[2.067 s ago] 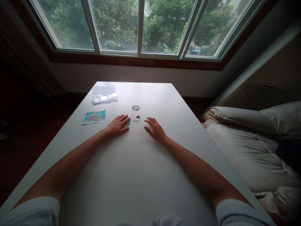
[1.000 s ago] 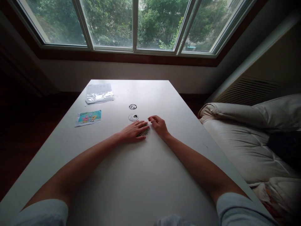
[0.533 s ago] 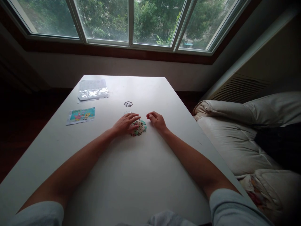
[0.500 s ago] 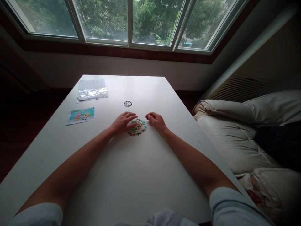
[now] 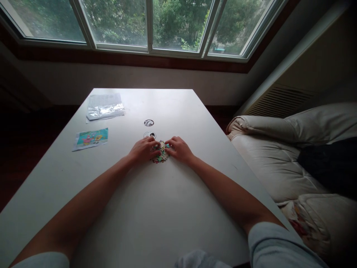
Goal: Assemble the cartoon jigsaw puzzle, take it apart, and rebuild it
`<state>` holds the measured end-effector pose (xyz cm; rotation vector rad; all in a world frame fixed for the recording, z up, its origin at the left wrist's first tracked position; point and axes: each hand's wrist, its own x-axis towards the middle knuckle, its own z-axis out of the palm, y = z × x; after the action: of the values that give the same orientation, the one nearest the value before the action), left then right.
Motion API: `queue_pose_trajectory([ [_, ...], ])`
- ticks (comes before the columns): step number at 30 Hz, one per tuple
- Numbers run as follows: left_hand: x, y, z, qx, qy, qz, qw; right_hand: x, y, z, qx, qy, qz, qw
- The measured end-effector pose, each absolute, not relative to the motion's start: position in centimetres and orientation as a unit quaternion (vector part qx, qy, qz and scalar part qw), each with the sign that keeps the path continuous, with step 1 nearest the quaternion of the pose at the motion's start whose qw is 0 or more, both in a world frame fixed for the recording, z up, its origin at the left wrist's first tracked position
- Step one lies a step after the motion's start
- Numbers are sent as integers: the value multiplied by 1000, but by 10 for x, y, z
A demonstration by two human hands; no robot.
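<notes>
A small heap of coloured jigsaw pieces [image 5: 161, 153] lies on the white table [image 5: 156, 208], in its middle. My left hand [image 5: 142, 149] rests against the heap's left side, fingers curled onto the pieces. My right hand [image 5: 179, 148] presses in from the right, fingers bent onto the pieces too. Both hands cup the heap between them. Part of the heap is hidden under my fingers.
A cartoon picture card [image 5: 90, 138] lies at the table's left. A clear plastic bag [image 5: 105, 107] on paper sits at the far left corner. Two round discs [image 5: 148, 123] [image 5: 149, 134] lie just beyond my hands. A pale sofa [image 5: 281, 163] stands to the right.
My left hand slid the pieces right from beside the card toward the table's middle, uncovering the heap. My right hand then closed in, so both hands now squeeze the heap together.
</notes>
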<state>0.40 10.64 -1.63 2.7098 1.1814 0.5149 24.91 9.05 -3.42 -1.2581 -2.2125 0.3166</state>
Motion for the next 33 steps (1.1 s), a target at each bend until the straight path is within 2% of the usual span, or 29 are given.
queue_pose_trajectory([
  [7, 4, 107, -23, 899, 387, 186, 87, 242, 87, -35, -470, -831, 105, 279],
  [17, 5, 106, -21, 876, 407, 224, 130, 239, 88, -33, -456, -793, 221, 339],
  [23, 3, 107, -20, 849, 441, 255, 142, 239, 88, -35, -469, -771, 247, 353],
  [29, -9, 112, -13, 850, 476, 221, 47, 244, 92, -34, -462, -777, 202, 376],
  [33, -14, 115, -12, 857, 485, 177, 16, 260, 101, -30, -551, -758, 81, 340],
])
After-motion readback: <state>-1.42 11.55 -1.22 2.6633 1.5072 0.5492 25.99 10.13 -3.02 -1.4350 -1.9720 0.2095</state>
